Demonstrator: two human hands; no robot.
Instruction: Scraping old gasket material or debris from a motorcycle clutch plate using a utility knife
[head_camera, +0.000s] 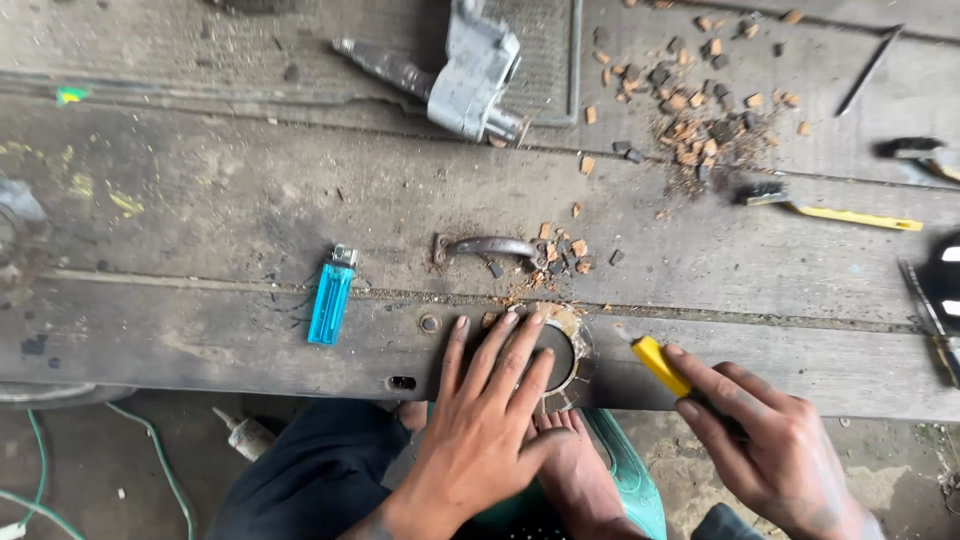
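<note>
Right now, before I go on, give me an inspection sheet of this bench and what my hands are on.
Surface: worn grey plank bench, stained, with paint flecks.
Job's things: round disc with a ragged tan rim at the bench edge; yellow-handled tool.
Clutter: blue lighter, metal handle, grey metal part, cork-like crumbs, yellow-handled brush.
Grippers: left hand pressed flat on the disc; right hand grips the tool, its tip near the rim.
Cables: green cable on the floor.
Surroundings: dirt floor, a foot in a green sandal.
</note>
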